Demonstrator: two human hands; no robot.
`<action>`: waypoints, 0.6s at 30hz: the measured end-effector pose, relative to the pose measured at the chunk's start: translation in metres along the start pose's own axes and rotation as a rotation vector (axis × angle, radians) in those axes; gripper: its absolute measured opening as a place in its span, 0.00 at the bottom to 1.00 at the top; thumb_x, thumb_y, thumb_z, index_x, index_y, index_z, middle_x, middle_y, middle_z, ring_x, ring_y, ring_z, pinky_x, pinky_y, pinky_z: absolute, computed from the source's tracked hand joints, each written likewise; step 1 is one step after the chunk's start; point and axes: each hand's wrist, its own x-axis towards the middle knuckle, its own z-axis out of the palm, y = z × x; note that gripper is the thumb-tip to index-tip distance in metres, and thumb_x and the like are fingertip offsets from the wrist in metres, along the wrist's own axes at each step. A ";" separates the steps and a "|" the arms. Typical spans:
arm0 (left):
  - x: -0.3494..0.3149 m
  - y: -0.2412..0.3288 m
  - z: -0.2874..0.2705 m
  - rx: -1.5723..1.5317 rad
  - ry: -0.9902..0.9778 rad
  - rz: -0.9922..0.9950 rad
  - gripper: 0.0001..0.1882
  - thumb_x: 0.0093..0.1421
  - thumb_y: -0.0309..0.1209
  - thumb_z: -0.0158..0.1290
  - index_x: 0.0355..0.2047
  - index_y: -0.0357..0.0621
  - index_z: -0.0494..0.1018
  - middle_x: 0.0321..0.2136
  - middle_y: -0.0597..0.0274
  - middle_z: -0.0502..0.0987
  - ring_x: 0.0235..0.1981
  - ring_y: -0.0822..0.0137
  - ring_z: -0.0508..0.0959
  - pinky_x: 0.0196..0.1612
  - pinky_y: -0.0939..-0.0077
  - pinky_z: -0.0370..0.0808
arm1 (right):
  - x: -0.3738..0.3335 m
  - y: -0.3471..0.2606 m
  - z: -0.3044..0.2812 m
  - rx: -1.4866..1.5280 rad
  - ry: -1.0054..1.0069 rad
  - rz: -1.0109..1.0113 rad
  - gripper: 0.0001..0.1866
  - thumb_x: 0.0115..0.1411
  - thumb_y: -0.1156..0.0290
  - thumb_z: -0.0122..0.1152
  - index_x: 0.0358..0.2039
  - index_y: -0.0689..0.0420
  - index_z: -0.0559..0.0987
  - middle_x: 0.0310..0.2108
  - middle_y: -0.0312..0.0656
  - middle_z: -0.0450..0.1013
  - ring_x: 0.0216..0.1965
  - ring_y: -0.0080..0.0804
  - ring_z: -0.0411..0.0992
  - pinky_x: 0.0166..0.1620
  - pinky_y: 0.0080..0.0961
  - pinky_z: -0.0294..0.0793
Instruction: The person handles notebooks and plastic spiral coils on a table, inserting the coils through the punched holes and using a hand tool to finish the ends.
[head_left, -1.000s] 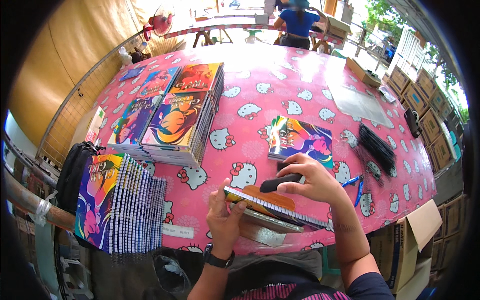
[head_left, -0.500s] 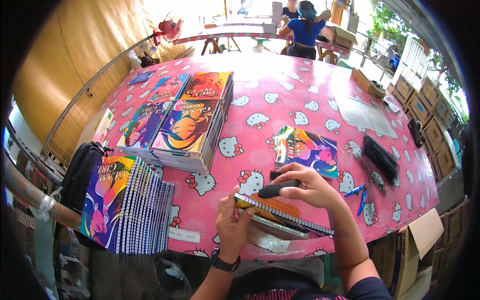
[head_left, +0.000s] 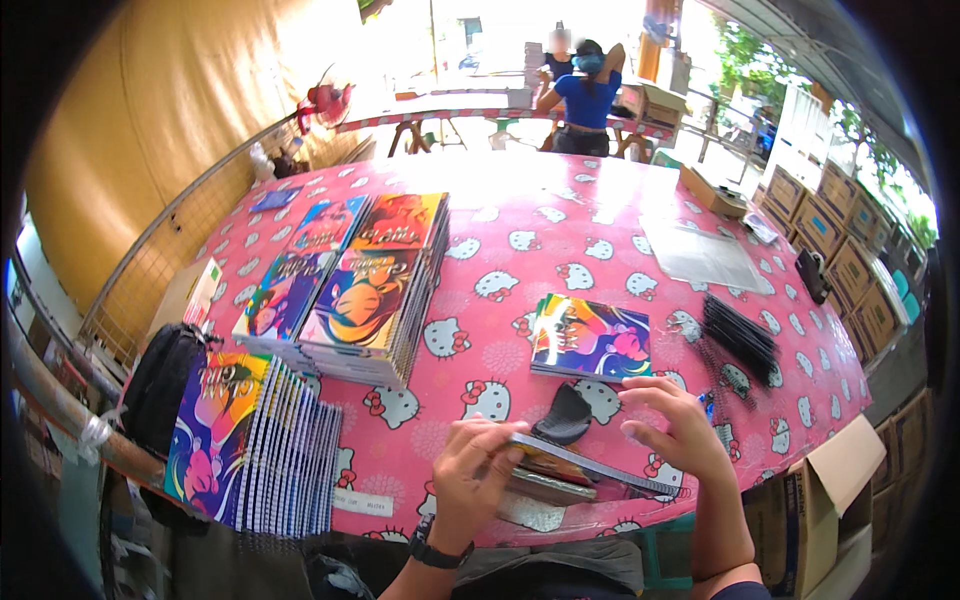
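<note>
My left hand (head_left: 474,468), with a dark watch at the wrist, pinches the left end of a spiral notebook (head_left: 590,466). The notebook is tilted, its wire binding upward, the coil running past its right end. Beneath it is another flat, pale-edged thing that I cannot make out well. My right hand (head_left: 676,428) is open above the notebook's right part, fingers apart and holding nothing. A black curved pad-like piece (head_left: 563,414) rests on the table just beyond the notebook. Farther off lies a small stack of colourful notebook covers (head_left: 592,338).
Spiral notebooks (head_left: 225,430) stand in a row at the left, with piled notebooks (head_left: 365,300) behind. On the right lie black plastic coils (head_left: 740,338), a clear sheet (head_left: 705,258) and partly hidden blue pens (head_left: 710,402). An open carton (head_left: 830,480) stands by the table; people (head_left: 588,100) work beyond.
My right hand has let go of the black piece, which now lies on the table, and has moved right with its fingers spread. My left hand still holds the notebook. The view has tilted up.
</note>
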 end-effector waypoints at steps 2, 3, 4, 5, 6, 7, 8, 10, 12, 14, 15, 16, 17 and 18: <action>0.005 0.016 0.011 -0.052 -0.066 0.052 0.09 0.52 0.23 0.60 0.34 0.40 0.76 0.33 0.59 0.78 0.39 0.64 0.76 0.45 0.67 0.72 | -0.006 -0.042 -0.010 0.130 0.107 -0.068 0.22 0.49 0.69 0.69 0.46 0.56 0.76 0.45 0.46 0.72 0.45 0.42 0.71 0.47 0.34 0.71; 0.005 0.025 0.016 -0.086 -0.076 0.040 0.10 0.51 0.23 0.61 0.34 0.40 0.76 0.32 0.60 0.78 0.38 0.63 0.76 0.44 0.68 0.72 | -0.006 -0.061 -0.004 0.157 0.158 -0.129 0.22 0.49 0.71 0.68 0.46 0.56 0.77 0.41 0.44 0.73 0.43 0.41 0.72 0.44 0.32 0.72; 0.003 0.033 0.017 -0.101 -0.076 0.026 0.10 0.49 0.23 0.62 0.34 0.40 0.76 0.31 0.60 0.78 0.37 0.62 0.76 0.43 0.69 0.73 | -0.005 -0.072 0.003 0.196 0.202 -0.206 0.21 0.49 0.73 0.68 0.45 0.56 0.77 0.38 0.43 0.74 0.40 0.39 0.73 0.42 0.30 0.74; 0.004 0.039 0.022 -0.139 -0.081 0.024 0.11 0.48 0.23 0.63 0.34 0.40 0.76 0.31 0.60 0.79 0.35 0.61 0.76 0.42 0.69 0.73 | -0.010 -0.074 0.004 0.208 0.215 -0.212 0.21 0.49 0.73 0.68 0.45 0.57 0.77 0.36 0.43 0.73 0.38 0.38 0.72 0.40 0.29 0.74; 0.006 0.043 0.026 -0.143 -0.094 0.069 0.12 0.47 0.23 0.63 0.33 0.40 0.75 0.30 0.60 0.79 0.35 0.61 0.76 0.40 0.71 0.74 | -0.015 -0.074 0.007 0.222 0.226 -0.221 0.20 0.49 0.74 0.68 0.45 0.57 0.77 0.35 0.42 0.73 0.37 0.37 0.72 0.38 0.28 0.74; 0.005 0.046 0.027 -0.162 -0.099 0.045 0.12 0.48 0.22 0.63 0.33 0.40 0.75 0.30 0.60 0.78 0.35 0.61 0.76 0.40 0.72 0.73 | -0.017 -0.074 0.009 0.238 0.235 -0.232 0.20 0.48 0.75 0.68 0.44 0.57 0.77 0.34 0.42 0.72 0.36 0.35 0.72 0.37 0.26 0.74; 0.003 0.048 0.028 -0.170 -0.101 0.019 0.12 0.48 0.22 0.63 0.33 0.40 0.75 0.30 0.60 0.78 0.35 0.62 0.76 0.39 0.72 0.73 | -0.018 -0.073 0.010 0.240 0.272 -0.248 0.19 0.49 0.75 0.67 0.43 0.57 0.77 0.34 0.41 0.72 0.33 0.35 0.71 0.35 0.26 0.73; 0.001 0.049 0.028 -0.178 -0.101 0.021 0.12 0.48 0.21 0.62 0.33 0.40 0.75 0.30 0.60 0.78 0.35 0.62 0.76 0.38 0.72 0.73 | -0.020 -0.078 0.010 0.249 0.303 -0.254 0.18 0.49 0.75 0.67 0.43 0.56 0.77 0.34 0.41 0.72 0.33 0.35 0.71 0.34 0.26 0.73; -0.002 0.047 0.030 -0.187 -0.099 0.058 0.11 0.48 0.21 0.62 0.33 0.40 0.75 0.30 0.60 0.78 0.34 0.62 0.76 0.38 0.73 0.73 | -0.023 -0.080 0.009 0.265 0.304 -0.260 0.18 0.50 0.75 0.67 0.43 0.56 0.77 0.34 0.41 0.71 0.32 0.35 0.71 0.34 0.27 0.73; -0.001 0.049 0.033 -0.184 -0.121 0.095 0.11 0.48 0.20 0.62 0.33 0.40 0.75 0.30 0.60 0.78 0.34 0.62 0.76 0.38 0.73 0.73 | -0.024 -0.081 0.005 0.281 0.285 -0.282 0.18 0.50 0.76 0.67 0.43 0.56 0.77 0.34 0.41 0.71 0.32 0.35 0.71 0.34 0.27 0.73; 0.000 0.051 0.035 -0.183 -0.129 0.114 0.11 0.48 0.20 0.62 0.33 0.40 0.75 0.29 0.60 0.78 0.34 0.62 0.76 0.38 0.73 0.73 | -0.026 -0.082 0.004 0.278 0.290 -0.276 0.18 0.50 0.76 0.67 0.43 0.56 0.78 0.33 0.40 0.71 0.32 0.35 0.71 0.34 0.27 0.73; 0.001 0.053 0.035 -0.178 -0.142 0.126 0.12 0.47 0.20 0.62 0.33 0.40 0.74 0.29 0.60 0.78 0.34 0.62 0.76 0.38 0.72 0.73 | -0.027 -0.083 0.002 0.273 0.296 -0.272 0.18 0.50 0.76 0.67 0.43 0.56 0.78 0.33 0.40 0.71 0.32 0.34 0.71 0.34 0.26 0.73; 0.002 0.055 0.035 -0.174 -0.152 0.134 0.12 0.47 0.20 0.61 0.33 0.40 0.74 0.29 0.60 0.78 0.34 0.62 0.76 0.37 0.72 0.73 | -0.028 -0.084 0.001 0.269 0.296 -0.267 0.18 0.50 0.76 0.67 0.44 0.55 0.78 0.32 0.40 0.71 0.32 0.34 0.70 0.34 0.26 0.73; 0.003 0.058 0.035 -0.168 -0.160 0.143 0.12 0.47 0.19 0.61 0.33 0.40 0.74 0.29 0.60 0.78 0.34 0.62 0.76 0.37 0.72 0.73 | -0.028 -0.084 -0.001 0.238 0.279 -0.304 0.19 0.50 0.76 0.67 0.44 0.55 0.78 0.32 0.40 0.71 0.31 0.34 0.71 0.34 0.26 0.73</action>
